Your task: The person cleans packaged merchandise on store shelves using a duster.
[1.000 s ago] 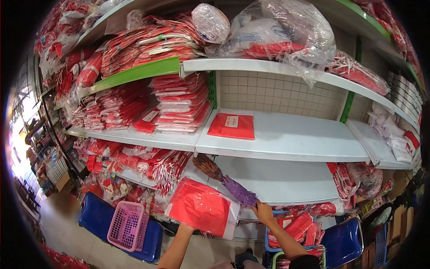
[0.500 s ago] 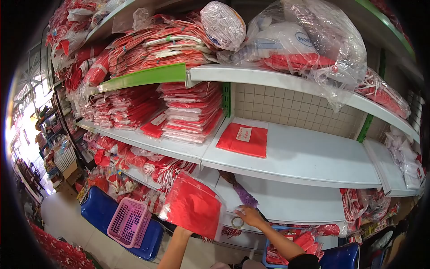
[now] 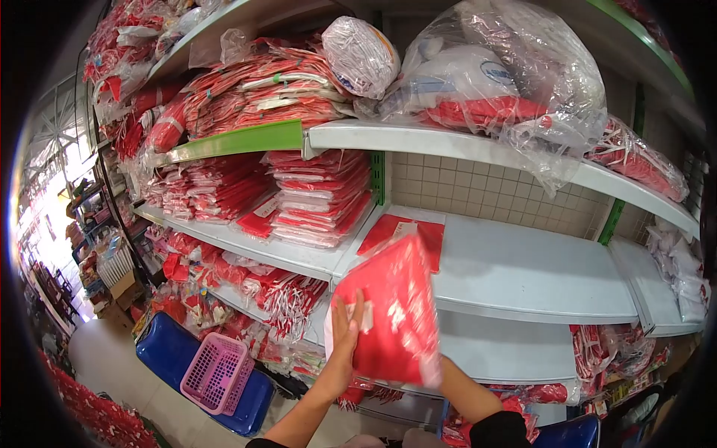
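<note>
A flat clear plastic packet of red cloth [image 3: 396,321] stands tilted in front of the middle shelf. My left hand [image 3: 346,332] grips its left side, fingers lying over the face near a small white label. My right hand is hidden behind the packet; only the forearm [image 3: 467,392] shows at its lower right. Just behind the held packet, another red packet [image 3: 428,231] with a white label lies on the white shelf [image 3: 523,254], partly covered by it.
Stacked red and white packets [image 3: 320,198] fill the shelf to the left. Large plastic bags [image 3: 493,82] overhang the upper shelf's edge. A pink basket [image 3: 216,373] sits on a blue chair [image 3: 160,347] at lower left. More red packets lie low down.
The red packet has moved up and right, now overlapping the packet on the shelf. My left hand has come onto its face. My right hand has left the tape roll area and gone behind it.
</note>
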Available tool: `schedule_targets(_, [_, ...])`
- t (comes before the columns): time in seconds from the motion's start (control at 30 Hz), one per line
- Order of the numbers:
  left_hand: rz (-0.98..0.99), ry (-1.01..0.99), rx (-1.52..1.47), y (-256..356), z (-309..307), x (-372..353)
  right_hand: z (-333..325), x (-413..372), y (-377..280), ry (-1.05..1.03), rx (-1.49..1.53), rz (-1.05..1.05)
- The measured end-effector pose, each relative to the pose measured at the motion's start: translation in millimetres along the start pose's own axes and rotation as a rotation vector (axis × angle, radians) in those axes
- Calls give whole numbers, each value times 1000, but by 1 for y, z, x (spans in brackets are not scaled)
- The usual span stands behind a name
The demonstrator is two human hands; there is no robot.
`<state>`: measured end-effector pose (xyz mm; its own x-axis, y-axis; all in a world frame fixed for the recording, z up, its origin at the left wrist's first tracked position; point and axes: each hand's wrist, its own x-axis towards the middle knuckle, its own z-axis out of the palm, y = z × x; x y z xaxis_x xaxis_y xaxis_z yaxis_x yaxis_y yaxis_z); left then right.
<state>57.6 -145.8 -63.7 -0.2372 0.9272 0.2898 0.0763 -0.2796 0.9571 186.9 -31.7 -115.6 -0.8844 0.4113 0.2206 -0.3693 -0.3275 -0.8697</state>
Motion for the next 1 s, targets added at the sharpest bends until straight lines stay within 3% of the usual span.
schedule_targets(0.07, [5,-96,66,16,2,-1,-15,-1,-16,78,306,-23])
schedule_targets(0.1, [22,-168,175,28,-2,-1,-23,1,-23,-213,425,-114])
schedule_targets(0.13, [37,-238,285,36,-6,1,-36,0,-36,-217,489,-85])
schedule_targets(0.17, [79,-282,143,34,-8,9,-46,1,-45,-18,471,-97])
schedule_targets(0.2, [114,-229,158,29,-7,16,-55,3,-53,180,449,-107])
schedule_targets(0.27, [186,-124,192,16,-4,29,-69,5,-69,169,423,-153])
schedule_targets(0.3, [231,67,351,-1,-3,39,-75,7,-75,162,411,-175])
schedule_targets(0.4, [175,277,325,-35,1,61,-96,15,-87,17,517,-182])
schedule_targets(0.43, [124,208,153,-38,3,64,-103,19,-94,-19,532,-183])
schedule_targets(0.53, [121,176,313,-28,12,68,-120,42,-120,-9,498,-186])
schedule_targets(0.6, [268,268,452,-25,13,89,-134,65,-139,45,436,-178])
schedule_targets(0.73, [484,439,587,-40,-1,156,-174,109,-169,321,230,-165])
schedule_targets(0.9, [418,445,816,-82,-5,189,-223,124,-156,962,22,-272])
schedule_targets(1.0, [373,439,950,-81,3,180,-232,125,-135,1282,-1738,-562])
